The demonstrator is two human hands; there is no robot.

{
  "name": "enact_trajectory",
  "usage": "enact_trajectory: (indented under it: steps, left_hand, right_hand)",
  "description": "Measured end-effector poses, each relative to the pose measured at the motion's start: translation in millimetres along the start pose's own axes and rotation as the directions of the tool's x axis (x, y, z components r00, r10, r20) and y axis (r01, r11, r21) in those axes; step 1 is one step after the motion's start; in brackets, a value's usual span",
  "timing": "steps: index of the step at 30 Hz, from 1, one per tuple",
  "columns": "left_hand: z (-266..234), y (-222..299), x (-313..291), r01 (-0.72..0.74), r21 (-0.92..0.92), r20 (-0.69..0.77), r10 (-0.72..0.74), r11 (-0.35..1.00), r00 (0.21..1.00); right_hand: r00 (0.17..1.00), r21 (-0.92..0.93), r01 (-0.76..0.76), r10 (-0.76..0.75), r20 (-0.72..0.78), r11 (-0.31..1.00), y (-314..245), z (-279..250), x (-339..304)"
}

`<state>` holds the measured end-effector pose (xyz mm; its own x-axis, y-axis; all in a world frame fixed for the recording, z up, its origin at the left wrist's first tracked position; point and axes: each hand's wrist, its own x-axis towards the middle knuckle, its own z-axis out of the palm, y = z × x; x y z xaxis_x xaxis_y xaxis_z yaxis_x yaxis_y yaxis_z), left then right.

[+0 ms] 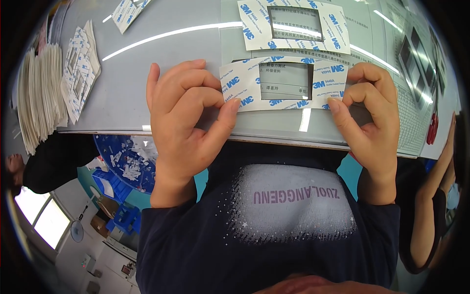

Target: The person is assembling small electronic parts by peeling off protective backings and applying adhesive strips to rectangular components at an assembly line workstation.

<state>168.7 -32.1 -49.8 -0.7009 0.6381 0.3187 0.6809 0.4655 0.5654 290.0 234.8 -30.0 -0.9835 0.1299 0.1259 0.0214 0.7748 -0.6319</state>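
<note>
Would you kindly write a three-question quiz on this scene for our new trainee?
1. Who holds the held sheet?
A) The left hand alone
B) The right hand alone
C) Both hands

2. True or false: The thick stack of pale sheets is on the person's right.

3. What lies on the table just beyond the held sheet?

Key:
1. C; the left hand and right hand grip opposite ends.
2. False; the thick stack is on the left.
3. A similar sheet, white with blue print.
</note>
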Motion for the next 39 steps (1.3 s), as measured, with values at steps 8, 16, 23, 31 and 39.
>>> enact_trajectory:
  steps: [8,16,23,31,39]
  left_hand:
    - [0.5,1.4,0.2,-0.001,0.003,-0.008,0.002,1.0,1.0]
    - [0.6,0.5,-0.1,-0.003,0.02,-0.002,0.003,1.0,1.0]
    - [-0.4,1.3,0.5,0.004,0.012,0.005,-0.004,1.0,1.0]
    - [-0.1,1.0,0.2,0.008,0.009,0.005,-0.008,1.0,1.0]
    - [0.7,1.1,0.8,0.008,0.003,0.004,-0.008,1.0,1.0]
  right_hand:
    - [1.0,-0.014,0.015,-0.015,0.001,1.0,0.3,-0.6,0.0]
    - [1.0,0.003,0.024,-0.024,-0.004,1.0,0.6,0.2,0.9]
    - [1.0,0.019,-0.007,0.007,0.008,1.0,0.8,-0.1,-0.1]
    - [1.0,0.006,0.011,-0.011,0.013,1.0,0.6,-0.7,0.6]
    - [0.999,0.007,0.035,-0.035,0.004,0.999,2.2,0.1,1.4]
